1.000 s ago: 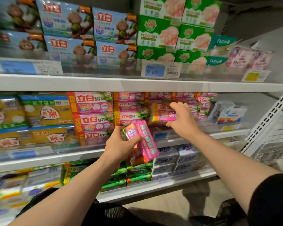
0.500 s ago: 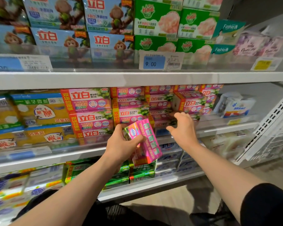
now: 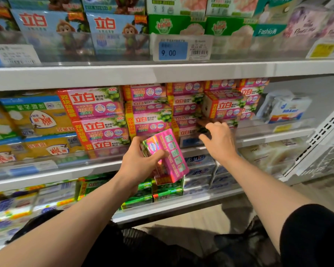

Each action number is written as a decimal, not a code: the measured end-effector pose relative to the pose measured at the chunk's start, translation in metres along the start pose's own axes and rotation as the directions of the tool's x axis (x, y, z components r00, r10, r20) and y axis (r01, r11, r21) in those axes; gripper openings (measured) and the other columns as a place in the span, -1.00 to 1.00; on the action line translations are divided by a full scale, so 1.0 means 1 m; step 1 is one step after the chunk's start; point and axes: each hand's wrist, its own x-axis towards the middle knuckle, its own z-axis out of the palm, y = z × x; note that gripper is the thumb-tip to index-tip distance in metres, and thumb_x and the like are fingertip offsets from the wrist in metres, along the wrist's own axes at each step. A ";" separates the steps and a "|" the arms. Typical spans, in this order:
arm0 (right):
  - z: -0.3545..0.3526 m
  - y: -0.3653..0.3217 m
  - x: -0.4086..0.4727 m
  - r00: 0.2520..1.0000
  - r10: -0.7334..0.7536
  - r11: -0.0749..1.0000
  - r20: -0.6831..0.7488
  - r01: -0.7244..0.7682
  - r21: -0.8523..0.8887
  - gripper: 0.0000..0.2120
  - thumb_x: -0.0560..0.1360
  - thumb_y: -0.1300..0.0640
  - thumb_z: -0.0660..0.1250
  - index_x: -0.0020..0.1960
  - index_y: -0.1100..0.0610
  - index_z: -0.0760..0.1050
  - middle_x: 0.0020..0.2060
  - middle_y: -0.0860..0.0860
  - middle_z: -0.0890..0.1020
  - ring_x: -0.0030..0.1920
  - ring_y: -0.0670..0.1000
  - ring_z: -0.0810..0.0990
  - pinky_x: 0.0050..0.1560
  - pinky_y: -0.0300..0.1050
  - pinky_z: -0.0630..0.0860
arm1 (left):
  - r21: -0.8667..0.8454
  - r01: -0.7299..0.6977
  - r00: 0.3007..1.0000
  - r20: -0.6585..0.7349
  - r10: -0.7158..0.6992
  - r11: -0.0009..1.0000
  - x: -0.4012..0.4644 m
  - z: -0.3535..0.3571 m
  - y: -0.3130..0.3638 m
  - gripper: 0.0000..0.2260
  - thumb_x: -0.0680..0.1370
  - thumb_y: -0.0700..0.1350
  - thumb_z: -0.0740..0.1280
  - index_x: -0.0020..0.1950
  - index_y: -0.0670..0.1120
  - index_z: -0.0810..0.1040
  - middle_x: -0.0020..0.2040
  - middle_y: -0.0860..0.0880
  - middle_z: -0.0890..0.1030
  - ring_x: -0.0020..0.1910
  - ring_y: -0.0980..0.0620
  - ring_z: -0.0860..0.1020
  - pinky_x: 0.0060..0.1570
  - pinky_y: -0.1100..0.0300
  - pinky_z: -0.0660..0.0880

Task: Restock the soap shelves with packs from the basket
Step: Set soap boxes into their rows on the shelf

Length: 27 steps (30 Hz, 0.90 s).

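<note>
My left hand [image 3: 138,162] grips a pink soap pack [image 3: 169,157], tilted, just in front of the middle shelf's edge [image 3: 66,174]. My right hand [image 3: 219,140] reaches toward the shelf with fingers spread and holds nothing, its fingertips near the lower pink packs [image 3: 187,128]. Stacks of the same pink soap packs [image 3: 96,116] fill the middle shelf. One pink pack [image 3: 223,105] sits angled on top of the right stack. No basket shows in this view.
Yellow-and-blue soap packs [image 3: 33,120] stand left of the pink stacks, and a white-and-blue pack [image 3: 283,108] stands to the right. Blue and green boxes fill the top shelf [image 3: 162,72]. Green and white packs sit on the lower shelf [image 3: 168,207]. A white perforated upright [image 3: 322,132] borders the right side.
My right hand let go of a pink pack on the right stack and came down and back, now empty. My left hand keeps holding its pack in about the same place.
</note>
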 end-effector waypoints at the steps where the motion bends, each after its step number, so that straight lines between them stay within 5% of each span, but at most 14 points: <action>1: -0.001 0.000 0.003 1.000 0.024 1.000 0.017 -0.024 0.017 -0.79 0.56 0.12 0.27 0.09 0.23 0.55 -0.05 0.15 0.58 0.06 0.18 0.44 -0.10 -0.03 0.31 | -0.011 0.005 1.000 -0.002 -0.005 1.000 0.000 0.001 0.000 -0.59 0.45 -0.07 0.49 0.19 0.09 0.38 0.03 -0.02 0.64 -0.04 -0.04 0.66 -0.08 -0.12 0.63; 6: 0.004 0.003 0.012 0.997 0.077 0.992 0.017 -0.078 0.101 -0.83 0.55 0.19 0.25 -0.01 0.28 0.56 -0.09 0.21 0.61 -0.02 0.24 0.53 -0.17 -0.05 0.34 | -0.053 0.005 1.000 -0.017 -0.006 0.999 -0.004 0.008 -0.001 -0.58 0.45 -0.12 0.49 0.21 0.05 0.38 0.02 -0.03 0.64 -0.04 -0.04 0.65 -0.09 -0.10 0.63; 12: 0.001 0.005 0.006 0.997 0.005 0.977 0.075 -0.021 0.212 -0.66 0.55 -0.03 0.31 0.18 0.19 0.55 -0.01 0.10 0.60 0.07 0.18 0.51 -0.04 -0.01 0.42 | -0.228 -0.005 1.000 -0.001 0.004 0.974 -0.013 0.025 0.011 -0.62 0.44 -0.13 0.49 0.14 -0.05 0.37 0.04 -0.15 0.62 -0.10 -0.07 0.66 -0.32 0.12 0.59; 16: -0.027 -0.001 -0.009 0.998 0.054 0.734 0.018 -0.052 0.677 -0.74 0.45 -0.16 0.37 -0.17 0.03 0.63 -0.22 -0.06 0.66 -0.14 -0.03 0.60 -0.09 -0.04 0.50 | -0.334 0.000 1.000 -0.027 -0.009 0.943 -0.013 0.040 0.016 -0.55 0.39 -0.06 0.52 0.10 -0.08 0.31 0.12 -0.19 0.59 0.02 -0.15 0.65 -0.22 -0.03 0.63; 19: -0.051 0.002 -0.017 0.941 -0.138 0.562 0.310 -0.184 0.806 -0.60 0.30 -0.14 0.52 0.07 -0.03 0.57 -0.03 -0.05 0.65 0.00 -0.09 0.62 -0.04 -0.21 0.55 | -0.410 0.001 0.999 -0.039 -0.019 0.912 -0.012 0.054 0.023 -0.53 0.40 -0.06 0.52 0.06 -0.06 0.25 0.12 -0.19 0.57 -0.01 -0.12 0.66 -0.25 0.01 0.62; 21: -0.057 0.004 -0.024 0.883 -0.206 0.633 0.422 -0.209 0.745 -0.30 0.22 0.06 0.62 0.29 0.02 0.42 0.09 -0.04 0.59 0.07 -0.10 0.60 -0.01 -0.24 0.56 | -0.460 -0.005 0.999 -0.038 -0.014 0.888 -0.013 0.065 0.028 -0.53 0.43 -0.06 0.50 0.07 -0.07 0.22 0.12 -0.17 0.57 -0.03 -0.10 0.67 -0.27 0.04 0.62; 24: -0.056 0.007 -0.029 0.947 -0.023 0.623 0.322 -0.238 0.745 -0.24 0.18 0.32 0.61 0.25 0.07 0.30 0.12 0.02 0.54 0.12 0.01 0.57 0.07 0.00 0.58 | -0.469 -0.016 1.000 -0.013 0.011 0.883 -0.014 0.077 0.031 -0.54 0.46 -0.03 0.48 0.09 -0.07 0.21 0.16 -0.21 0.54 0.00 -0.11 0.66 -0.26 0.10 0.62; 27: -0.060 0.016 -0.024 0.933 0.194 0.318 0.303 -0.352 0.880 -0.38 0.17 0.32 0.59 0.07 0.04 0.35 0.15 0.12 0.53 0.13 0.11 0.58 -0.10 -0.02 0.61 | -0.505 0.016 0.998 0.058 0.016 0.863 -0.016 0.081 0.035 -0.64 0.52 -0.05 0.42 0.09 -0.09 0.25 0.12 -0.28 0.57 -0.08 -0.10 0.66 -0.19 0.12 0.62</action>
